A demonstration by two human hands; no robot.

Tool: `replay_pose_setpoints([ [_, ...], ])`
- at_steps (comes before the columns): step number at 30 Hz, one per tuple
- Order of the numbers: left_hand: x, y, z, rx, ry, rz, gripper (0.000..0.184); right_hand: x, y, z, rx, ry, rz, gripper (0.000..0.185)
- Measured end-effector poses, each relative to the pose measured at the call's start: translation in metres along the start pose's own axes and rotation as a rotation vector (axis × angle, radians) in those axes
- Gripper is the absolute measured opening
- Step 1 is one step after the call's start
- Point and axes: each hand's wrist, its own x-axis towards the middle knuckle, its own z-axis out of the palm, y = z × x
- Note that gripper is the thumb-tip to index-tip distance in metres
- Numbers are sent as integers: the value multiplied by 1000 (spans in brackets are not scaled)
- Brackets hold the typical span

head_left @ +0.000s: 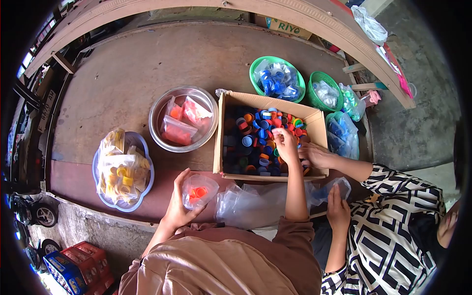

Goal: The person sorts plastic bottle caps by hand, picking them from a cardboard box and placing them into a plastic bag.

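My left hand (pixel 178 206) is closed around a clear plastic bag (pixel 209 186) that has a few red-orange bottle caps (pixel 198 192) in it. Over the cardboard box (pixel 220 142) is my right hand (pixel 285 143), its fingers drawn together just above a heap of mixed bottle caps (pixel 248 141). Whether a cap is between those fingertips cannot be made out. The heap holds blue, red, orange, green and dark caps. Flat clear plastic bags (pixel 255 201) lie between me and the box.
A co-worker's hand (pixel 317 155) reaches into the box; their other hand (pixel 339 209) holds a clear bag. A metal bowl (pixel 156 135) has bagged red caps. A lavender basin (pixel 136 206) bears bagged yellow caps. Green baskets (pixel 253 73) with bagged caps stand at the back right.
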Motion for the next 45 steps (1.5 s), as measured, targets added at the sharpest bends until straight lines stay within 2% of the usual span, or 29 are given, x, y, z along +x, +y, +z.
replay_pose_setpoints([
  [1, 0, 1, -1, -1, 0, -4, 92, -2, 5, -5, -214, 55, -75, 23],
  [4, 0, 3, -2, 15, -1, -8, 92, -13, 2, -13, -313, -262, 125, 19],
  [7, 0, 2, -1, -8, -15, -16, 91, -26, -19, -11, -454, -326, 215, 19],
  [8, 1, 2, 1, -24, -19, -18, 91, -26, -13, -8, -472, -346, 199, 26],
  [11, 0, 0, 2, -27, -29, -6, 91, -27, -3, 5, -348, -282, 123, 25],
  [12, 0, -1, 2, -28, -29, -16, 91, -24, -1, 7, -215, -409, 186, 45],
  [15, 0, 0, 2, -45, -27, -19, 91, -27, -6, 11, 454, -394, 107, 64],
  [16, 1, 1, 2, -27, -27, -17, 91, -20, -9, 6, 537, -409, -4, 73],
  [17, 1, 2, 1, -9, -26, -16, 91, -18, -20, -1, 571, -299, 11, 63],
  [19, 0, 2, 1, -11, -24, -14, 91, -8, -6, -10, 254, -194, -22, 52],
  [21, -2, -1, 2, -48, -20, -7, 91, -4, 1, -15, -12, -74, 39, 34],
  [23, -3, -1, 1, -43, -10, -10, 91, -2, 16, -17, -216, -79, 71, 30],
  [26, -4, 2, -3, 3, 1, -14, 91, -4, 34, -11, -456, -222, 159, 35],
  [29, -2, 3, -3, 34, 8, -14, 91, -4, 41, -1, -416, -169, 191, 39],
  [30, -2, 3, -3, 40, 7, -16, 90, -6, 40, 3, -451, -99, 145, 33],
  [33, -3, -1, -1, -5, 4, -17, 90, -9, 5, -7, -506, -154, -50, 29],
  [34, -3, 0, -1, -7, 6, -19, 90, -11, -6, -4, -362, -188, -58, 33],
  [35, -2, 2, -1, -10, 6, -22, 90, -12, -9, 2, -364, -277, 44, 39],
  [37, -1, 3, 0, -18, 5, -22, 89, -18, -16, 6, -518, -362, 113, 38],
  [40, 0, 2, 2, -26, 1, -16, 89, -21, 8, 12, -492, -308, -92, 30],
  [43, 0, 2, 3, -26, -1, -17, 89, -21, -3, 7, -411, -243, -94, 25],
  [45, -1, 3, 2, -29, -6, -20, 89, -17, -9, 4, -496, -74, -67, 20],
])
